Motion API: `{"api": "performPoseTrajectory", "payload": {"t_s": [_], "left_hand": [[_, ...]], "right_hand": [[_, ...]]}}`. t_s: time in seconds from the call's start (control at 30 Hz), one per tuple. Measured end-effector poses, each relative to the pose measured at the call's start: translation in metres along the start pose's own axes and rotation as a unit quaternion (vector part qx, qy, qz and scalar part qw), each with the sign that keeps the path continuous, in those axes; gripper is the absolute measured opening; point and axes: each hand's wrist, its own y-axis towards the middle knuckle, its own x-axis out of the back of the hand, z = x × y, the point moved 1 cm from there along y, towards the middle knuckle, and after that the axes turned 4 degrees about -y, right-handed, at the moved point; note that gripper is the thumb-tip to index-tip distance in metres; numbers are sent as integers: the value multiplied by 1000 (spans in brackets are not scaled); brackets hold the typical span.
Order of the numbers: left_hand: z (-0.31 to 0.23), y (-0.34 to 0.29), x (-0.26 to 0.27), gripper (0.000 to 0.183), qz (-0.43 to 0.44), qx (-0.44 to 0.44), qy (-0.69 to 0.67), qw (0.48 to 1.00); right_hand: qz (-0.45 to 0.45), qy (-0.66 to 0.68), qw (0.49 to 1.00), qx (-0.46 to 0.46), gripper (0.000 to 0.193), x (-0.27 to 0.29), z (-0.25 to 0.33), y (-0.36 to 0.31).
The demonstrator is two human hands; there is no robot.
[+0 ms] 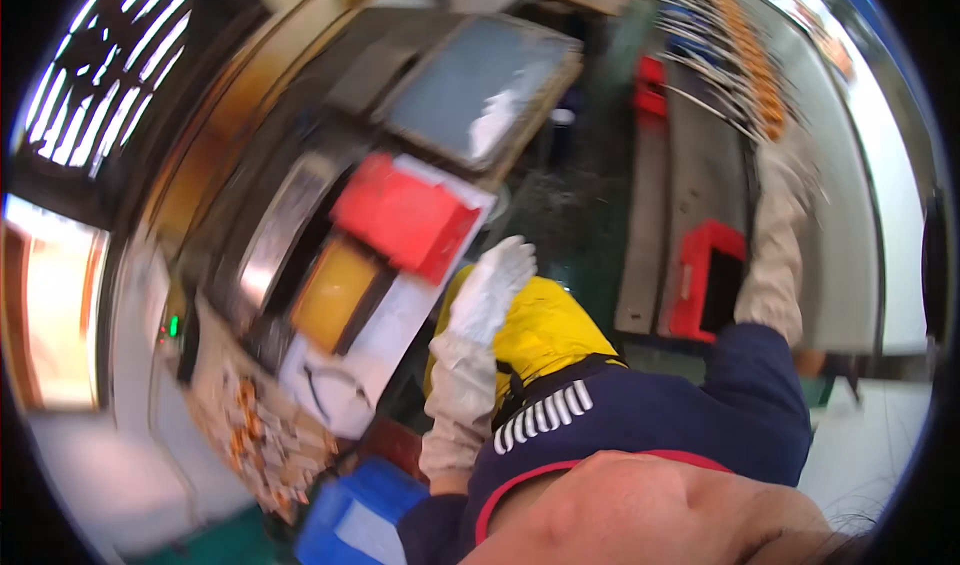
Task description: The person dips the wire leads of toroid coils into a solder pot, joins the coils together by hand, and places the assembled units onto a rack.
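My left hand (498, 270), in a white glove with a beige sleeve cover, is in front of my yellow-clad legs. Its fingers look stretched out, with nothing seen in them. It is nearest to a red box (402, 215) on the bench at left. My right arm reaches forward along the right side, and my right hand (785, 160) is smeared by motion. That hand is at the near end of a long row of thin metal pieces with orange ends (752, 60). Whether it grips one of them, I cannot make out.
On the left bench lie a yellow block (335, 293) and a white sheet (400, 330). Beyond stands a grey-topped panel (480, 85). A red bin (708, 277) sits by my right arm. Below left are a blue bin (355, 505) and a pile of orange-and-metal pieces (255, 430).
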Motion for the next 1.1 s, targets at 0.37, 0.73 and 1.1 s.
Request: {"api": "performPoseTrajectory", "payload": {"t_s": [0.37,0.73,1.1], "left_hand": [[-32,-47,49,42,-117,-122,15,986],[-97,-275,145,35,-447,-283,40,848],[-131,-462,282,12,-596,-445,43,668]], "right_hand": [[-61,455,810,364,35,93,198,-100],[167,681,556,446,29,157,294,-254],[223,666,521,484,30,173,323,-271]]}}
